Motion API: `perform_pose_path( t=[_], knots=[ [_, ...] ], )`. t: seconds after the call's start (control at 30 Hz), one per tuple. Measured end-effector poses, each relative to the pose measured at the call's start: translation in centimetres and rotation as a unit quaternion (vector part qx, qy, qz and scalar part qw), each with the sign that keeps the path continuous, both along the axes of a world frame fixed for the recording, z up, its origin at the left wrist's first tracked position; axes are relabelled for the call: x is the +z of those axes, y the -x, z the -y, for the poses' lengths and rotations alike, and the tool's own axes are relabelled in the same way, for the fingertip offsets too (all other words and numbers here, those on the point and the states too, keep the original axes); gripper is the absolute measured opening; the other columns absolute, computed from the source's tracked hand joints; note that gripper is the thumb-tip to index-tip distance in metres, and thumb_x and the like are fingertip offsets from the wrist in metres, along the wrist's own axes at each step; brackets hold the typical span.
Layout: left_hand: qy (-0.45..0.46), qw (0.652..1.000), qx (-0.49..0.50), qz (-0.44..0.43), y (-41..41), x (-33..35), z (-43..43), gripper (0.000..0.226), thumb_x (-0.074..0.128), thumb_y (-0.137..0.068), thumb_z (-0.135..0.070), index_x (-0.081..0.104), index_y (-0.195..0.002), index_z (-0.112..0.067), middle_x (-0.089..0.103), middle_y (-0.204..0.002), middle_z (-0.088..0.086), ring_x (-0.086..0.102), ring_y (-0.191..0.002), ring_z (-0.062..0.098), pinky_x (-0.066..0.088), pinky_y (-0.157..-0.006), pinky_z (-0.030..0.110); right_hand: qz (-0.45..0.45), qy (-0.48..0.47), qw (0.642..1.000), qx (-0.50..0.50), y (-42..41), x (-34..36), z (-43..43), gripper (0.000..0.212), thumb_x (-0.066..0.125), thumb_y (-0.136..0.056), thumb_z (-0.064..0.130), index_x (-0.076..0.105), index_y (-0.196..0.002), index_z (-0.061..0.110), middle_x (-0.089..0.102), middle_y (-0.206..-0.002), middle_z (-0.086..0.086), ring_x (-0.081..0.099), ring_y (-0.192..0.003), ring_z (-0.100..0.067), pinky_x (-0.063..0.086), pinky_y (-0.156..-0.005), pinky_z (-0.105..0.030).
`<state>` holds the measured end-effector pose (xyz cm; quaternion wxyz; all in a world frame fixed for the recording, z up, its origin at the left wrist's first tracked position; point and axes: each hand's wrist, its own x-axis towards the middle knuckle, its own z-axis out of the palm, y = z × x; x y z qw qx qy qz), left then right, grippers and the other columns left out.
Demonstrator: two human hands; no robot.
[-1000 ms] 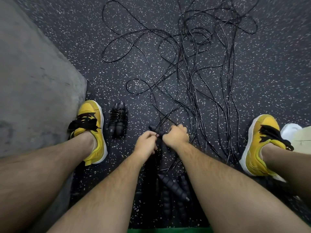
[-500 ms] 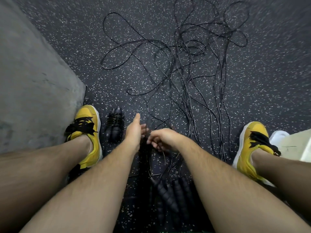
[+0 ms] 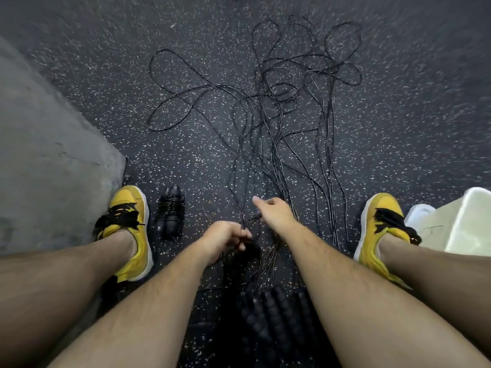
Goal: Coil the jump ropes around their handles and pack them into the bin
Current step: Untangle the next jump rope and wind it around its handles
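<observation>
A tangle of thin black jump rope cords (image 3: 279, 115) sprawls over the speckled floor ahead of me. My left hand (image 3: 225, 239) is closed around a cord, with a dark handle just under its fingers. Slightly farther out, my right hand (image 3: 276, 213) pinches a cord while one finger sticks out. Both hands nearly touch. One finished jump rope, coiled around its black handles (image 3: 170, 211), lies beside my left shoe. Several black ribbed handles (image 3: 271, 312) lie bunched between my forearms. The pale bin (image 3: 465, 224) stands at the right edge.
My two yellow shoes (image 3: 130, 229) (image 3: 382, 224) flank the working area. A grey concrete slab (image 3: 47, 166) covers the floor on the left. A white object (image 3: 419, 211) lies between the right shoe and the bin.
The view has tilted down and back. My hands have let go of the handle they held together. The right hand has reached forward to a cord and the left has pulled back.
</observation>
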<state>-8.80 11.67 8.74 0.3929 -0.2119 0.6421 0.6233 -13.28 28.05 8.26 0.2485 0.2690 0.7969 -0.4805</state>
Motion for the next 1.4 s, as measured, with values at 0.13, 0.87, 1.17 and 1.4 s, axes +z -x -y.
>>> perform_pose_path(
  t=[0.13, 0.87, 1.17, 1.4],
  knots=[
    [0.021, 1.000, 0.021, -0.001, -0.3, 1.5, 0.3, 0.024, 0.049, -0.087, -0.001, 0.072, -0.083, 0.005, 0.071, -0.071, 0.013, 0.064, -0.055, 0.020, 0.045, -0.053, 0.027, 0.009, 0.031, 0.999, 0.022, 0.4, -0.6, 2.8, 0.025, 0.070, -0.089, 0.038, 0.071, -0.093, 0.013, 0.074, -0.085, 0.001, 0.067, -0.077, -0.016, 0.055, -0.077, -0.033],
    [0.312, 0.937, -0.049, -0.150, 4.5, -4.3, -3.1, 0.020, 0.053, -0.094, -0.023, 0.062, -0.112, -0.023, 0.058, -0.120, -0.003, 0.055, -0.095, 0.013, 0.039, -0.084, 0.023, -0.043, -0.296, 0.931, 0.209, 8.1, -5.9, 0.5, 0.076, 0.068, -0.086, 0.015, 0.027, -0.149, 0.018, 0.026, -0.154, -0.006, 0.035, -0.135, -0.030, 0.040, -0.107, -0.042],
    [0.261, 0.959, -0.019, -0.106, 2.5, -3.9, -2.1, 0.015, 0.049, -0.093, -0.024, 0.063, -0.095, -0.027, 0.068, -0.089, -0.007, 0.063, -0.080, 0.016, 0.049, -0.074, 0.030, 0.039, -0.308, 0.914, 0.260, 7.8, -6.2, -0.5, 0.050, 0.064, -0.091, 0.027, 0.048, -0.138, 0.026, 0.048, -0.137, -0.006, 0.044, -0.127, -0.028, 0.047, -0.100, -0.042],
    [0.252, 0.963, -0.007, -0.099, 2.1, -4.5, -1.2, 0.016, 0.050, -0.096, -0.025, 0.066, -0.095, -0.025, 0.069, -0.089, -0.005, 0.062, -0.081, 0.016, 0.045, -0.069, 0.029, -0.068, -0.313, 0.857, 0.403, 6.8, -7.0, 1.9, 0.051, 0.056, -0.093, 0.025, 0.046, -0.143, 0.025, 0.018, -0.163, 0.009, 0.024, -0.141, -0.029, 0.034, -0.110, -0.044]
  ],
)
